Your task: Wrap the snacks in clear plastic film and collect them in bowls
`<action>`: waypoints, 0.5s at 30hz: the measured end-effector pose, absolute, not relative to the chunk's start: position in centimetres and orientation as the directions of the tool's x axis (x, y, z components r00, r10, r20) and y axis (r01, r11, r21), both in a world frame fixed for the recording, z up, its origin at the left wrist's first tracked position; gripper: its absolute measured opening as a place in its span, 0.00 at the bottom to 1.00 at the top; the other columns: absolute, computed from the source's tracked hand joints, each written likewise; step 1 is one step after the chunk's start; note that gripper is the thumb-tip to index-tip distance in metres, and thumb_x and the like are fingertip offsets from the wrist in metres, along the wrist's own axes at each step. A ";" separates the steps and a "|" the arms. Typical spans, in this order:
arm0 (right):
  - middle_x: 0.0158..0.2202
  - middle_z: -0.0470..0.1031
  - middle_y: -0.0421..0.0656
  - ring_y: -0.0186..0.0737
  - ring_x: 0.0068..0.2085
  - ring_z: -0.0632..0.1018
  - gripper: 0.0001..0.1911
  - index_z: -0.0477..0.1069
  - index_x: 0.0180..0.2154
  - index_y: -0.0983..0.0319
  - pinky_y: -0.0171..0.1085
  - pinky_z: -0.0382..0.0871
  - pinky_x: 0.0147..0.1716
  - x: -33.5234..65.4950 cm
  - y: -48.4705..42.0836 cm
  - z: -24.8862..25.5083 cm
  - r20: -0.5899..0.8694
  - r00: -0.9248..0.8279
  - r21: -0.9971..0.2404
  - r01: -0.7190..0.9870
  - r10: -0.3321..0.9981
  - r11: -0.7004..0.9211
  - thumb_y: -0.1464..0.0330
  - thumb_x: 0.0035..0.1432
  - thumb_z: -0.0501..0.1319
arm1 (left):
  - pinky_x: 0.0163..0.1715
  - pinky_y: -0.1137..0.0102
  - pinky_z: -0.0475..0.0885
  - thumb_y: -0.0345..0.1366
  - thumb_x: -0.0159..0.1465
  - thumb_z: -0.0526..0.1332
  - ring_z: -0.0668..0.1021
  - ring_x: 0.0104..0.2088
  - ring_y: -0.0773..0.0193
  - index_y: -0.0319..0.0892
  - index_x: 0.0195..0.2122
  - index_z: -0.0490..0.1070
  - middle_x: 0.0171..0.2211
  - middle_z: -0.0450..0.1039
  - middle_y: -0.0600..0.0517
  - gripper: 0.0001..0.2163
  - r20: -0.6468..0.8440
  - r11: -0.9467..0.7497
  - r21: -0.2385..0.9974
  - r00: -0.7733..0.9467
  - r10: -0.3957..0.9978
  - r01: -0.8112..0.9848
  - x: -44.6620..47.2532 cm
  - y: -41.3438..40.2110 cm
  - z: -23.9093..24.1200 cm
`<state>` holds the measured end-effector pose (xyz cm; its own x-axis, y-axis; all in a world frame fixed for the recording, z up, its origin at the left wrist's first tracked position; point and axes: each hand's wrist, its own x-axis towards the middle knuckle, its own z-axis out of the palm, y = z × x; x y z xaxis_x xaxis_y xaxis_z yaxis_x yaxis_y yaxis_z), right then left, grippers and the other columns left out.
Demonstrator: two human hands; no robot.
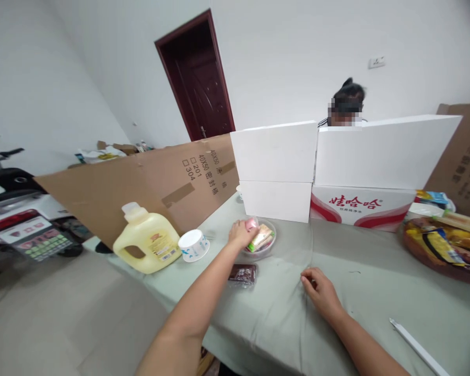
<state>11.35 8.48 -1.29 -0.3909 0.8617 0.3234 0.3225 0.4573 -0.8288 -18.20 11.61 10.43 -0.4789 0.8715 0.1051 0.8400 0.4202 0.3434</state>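
Observation:
My left hand (242, 235) reaches into a round clear plastic bowl (272, 246), its fingers closed on a small pink wrapped item (251, 223). Beside those fingers, a pale packaged snack with green edges (263, 237) lies in the bowl. What is under it is partly covered. Just in front of the bowl, next to my left forearm, sits a dark brown item in clear wrap (243, 274). My right hand (321, 292) rests on the cloth to the right with its fingers curled in, and nothing shows in them.
To the left stand a white paper cup (194, 245) and a yellow jug (149, 243). White boxes (276, 167) and a cardboard panel (172, 183) wall the table's far side. At right are a brown basket of packets (415, 245) and a white cutter-like tool (417, 347). A person (347, 104) is behind the boxes.

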 end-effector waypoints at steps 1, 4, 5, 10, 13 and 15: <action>0.34 0.73 0.45 0.41 0.35 0.74 0.14 0.70 0.35 0.60 0.40 0.69 0.37 11.3 8.4 -1.3 0.315 -0.387 -0.839 0.313 0.867 0.444 0.58 0.61 0.52 | 0.53 0.63 0.64 0.57 0.59 0.57 0.69 0.58 0.47 0.36 0.50 0.67 0.55 0.69 0.36 0.28 0.110 0.383 0.339 -0.440 0.891 0.859 -17.2 11.9 10.2; 0.36 0.73 0.46 0.42 0.37 0.75 0.17 0.69 0.37 0.60 0.41 0.70 0.36 10.7 8.6 -1.2 0.180 -0.323 -0.939 0.223 0.929 0.260 0.53 0.59 0.54 | 0.53 0.60 0.63 0.57 0.58 0.58 0.70 0.56 0.45 0.36 0.49 0.68 0.52 0.71 0.35 0.29 0.125 0.276 0.344 -0.335 0.934 0.897 -14.1 11.4 9.4; 0.38 0.73 0.46 0.43 0.37 0.76 0.19 0.68 0.39 0.60 0.40 0.71 0.34 10.5 8.8 -1.0 0.101 -0.289 -0.972 0.174 0.952 0.156 0.51 0.57 0.55 | 0.54 0.59 0.62 0.57 0.58 0.58 0.69 0.56 0.44 0.36 0.49 0.68 0.52 0.70 0.35 0.29 0.132 0.238 0.351 -0.300 0.945 0.905 -13.2 10.9 9.2; 0.37 0.73 0.47 0.41 0.32 0.78 0.22 0.64 0.38 0.59 0.36 0.70 0.24 9.7 10.1 0.7 -0.164 -0.241 -0.986 0.044 0.956 -0.158 0.48 0.54 0.57 | 0.57 0.61 0.59 0.60 0.58 0.56 0.66 0.57 0.46 0.39 0.42 0.72 0.53 0.70 0.39 0.27 0.147 -0.004 0.443 -0.069 0.987 0.896 -11.5 9.4 9.6; 0.31 0.73 0.45 0.39 0.30 0.77 0.20 0.64 0.32 0.60 0.35 0.70 0.26 10.1 10.3 1.8 -0.251 -0.277 -0.966 0.020 0.927 -0.256 0.51 0.52 0.61 | 0.46 0.67 0.68 0.59 0.63 0.48 0.75 0.45 0.55 0.41 0.31 0.73 0.40 0.77 0.46 0.26 0.081 -0.095 0.538 0.060 0.995 0.838 -12.6 9.8 10.2; 0.32 0.74 0.45 0.38 0.31 0.77 0.20 0.64 0.32 0.61 0.35 0.71 0.28 10.3 10.1 2.2 -0.288 -0.296 -0.954 0.003 0.911 -0.301 0.51 0.52 0.62 | 0.37 0.67 0.70 0.60 0.62 0.48 0.77 0.35 0.58 0.40 0.28 0.71 0.30 0.76 0.49 0.27 0.030 -0.103 0.589 0.105 0.994 0.802 -13.3 10.4 10.4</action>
